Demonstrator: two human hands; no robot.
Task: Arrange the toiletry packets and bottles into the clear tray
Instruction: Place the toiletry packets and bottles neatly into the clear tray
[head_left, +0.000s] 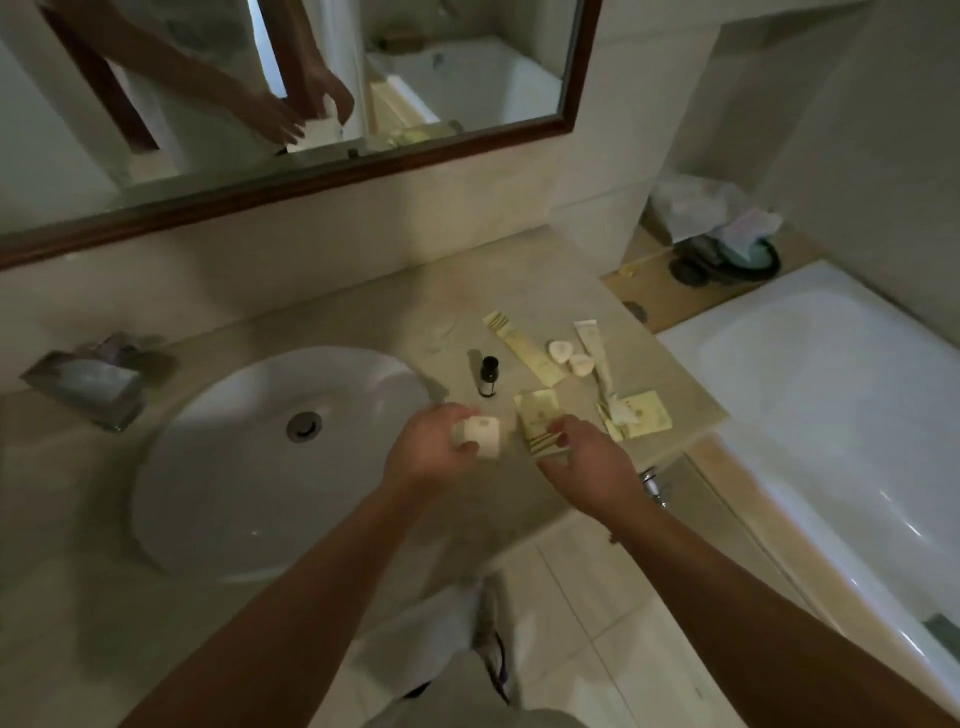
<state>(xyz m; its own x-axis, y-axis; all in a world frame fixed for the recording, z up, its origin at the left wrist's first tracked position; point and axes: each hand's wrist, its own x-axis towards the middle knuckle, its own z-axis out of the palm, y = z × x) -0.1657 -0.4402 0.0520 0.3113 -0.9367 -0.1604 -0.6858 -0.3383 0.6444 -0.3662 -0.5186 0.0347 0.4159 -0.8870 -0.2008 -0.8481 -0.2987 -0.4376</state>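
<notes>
Beside the sink (218, 467), the left hand (426, 457) has its fingers clamped on a small white packet (480, 435) above the desk (415, 312). The right hand (587, 467) pinches a yellow packet (537, 421). Further right lie a dark bottle (488, 376), more packets and a tube (592, 343); the clear tray is hard to make out.

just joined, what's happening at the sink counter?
A person stands at a bathroom counter. The left hand holds a small white packet; the right hand grips a yellow packet. A dark bottle, tubes and more packets lie loose on the counter. No clear tray is discernible.
</notes>
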